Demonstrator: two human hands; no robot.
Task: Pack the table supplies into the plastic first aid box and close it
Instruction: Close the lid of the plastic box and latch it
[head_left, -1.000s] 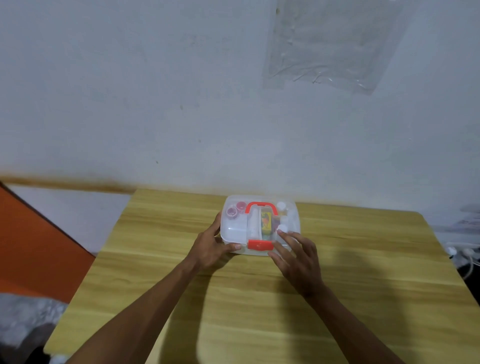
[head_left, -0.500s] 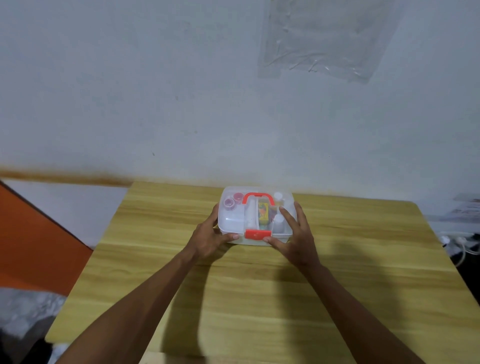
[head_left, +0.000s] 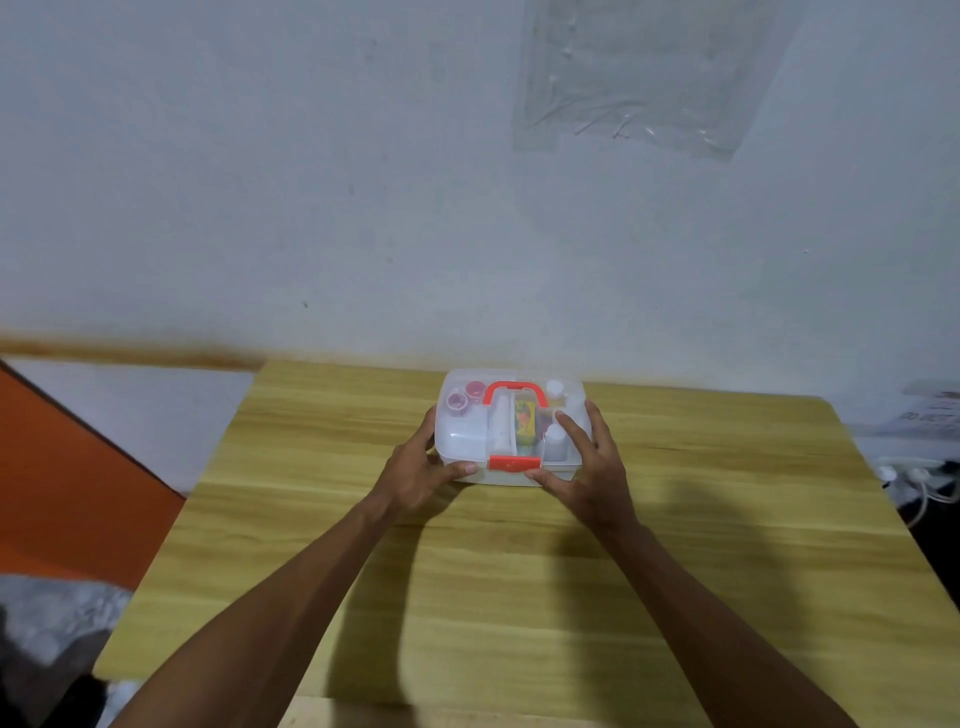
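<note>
A clear plastic first aid box (head_left: 462, 439) with a red handle (head_left: 511, 391) and a red front latch (head_left: 514, 463) sits on the wooden table (head_left: 727, 519), its lid down. Small bottles with pink caps, white bottles and a yellow packet show through the lid. My left hand (head_left: 415, 475) grips the box's front left corner, thumb along the front. My right hand (head_left: 589, 473) holds the front right corner, fingers spread on the lid and thumb beside the latch.
The table stands against a pale wall with a plastic sheet (head_left: 649, 78) taped to it. An orange surface (head_left: 67, 478) lies left of the table. White cables (head_left: 924, 483) hang off the right edge.
The box has shifted a little farther from me. My right hand moved from the front of the lid to the right corner, with its thumb now beside the latch.
</note>
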